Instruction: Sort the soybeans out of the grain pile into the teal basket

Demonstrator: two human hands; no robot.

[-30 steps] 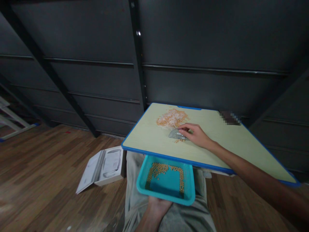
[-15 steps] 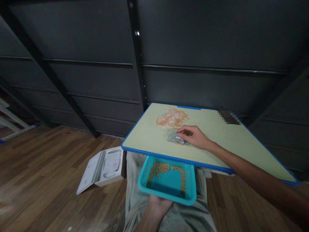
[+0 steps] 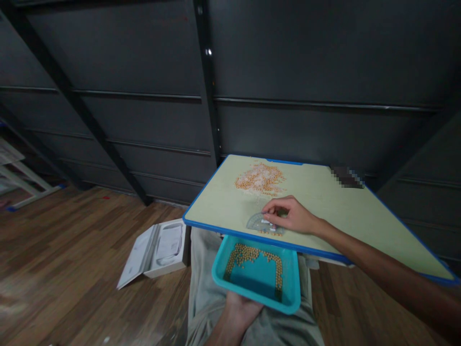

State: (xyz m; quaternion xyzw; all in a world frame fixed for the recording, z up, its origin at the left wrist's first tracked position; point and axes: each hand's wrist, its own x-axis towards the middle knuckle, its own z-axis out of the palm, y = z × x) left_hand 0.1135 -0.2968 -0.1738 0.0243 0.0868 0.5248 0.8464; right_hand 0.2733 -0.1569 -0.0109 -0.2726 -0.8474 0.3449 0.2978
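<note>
My right hand (image 3: pixel 293 216) presses its fingertips on a clear plastic protractor (image 3: pixel 262 223) lying flat near the front edge of the pale green table (image 3: pixel 338 211). A few yellow beans (image 3: pixel 274 233) sit just in front of the protractor at the blue rim. A pile of yellow beans mixed with white grains (image 3: pixel 260 178) lies farther back on the table. My left hand (image 3: pixel 242 310) holds a turquoise tray (image 3: pixel 258 274) from below, under the table's edge. Several beans lie in the tray along its far and right sides.
An open white box (image 3: pixel 155 250) lies on the wooden floor to the left. A dark panelled wall with slanted metal braces stands behind the table. A blurred dark object (image 3: pixel 347 176) sits at the table's back right. My grey-trousered lap is below the tray.
My right hand has dragged the protractor and a few beans from beside the pile toward the table's front edge. The tray shifted slightly to the right under that edge.
</note>
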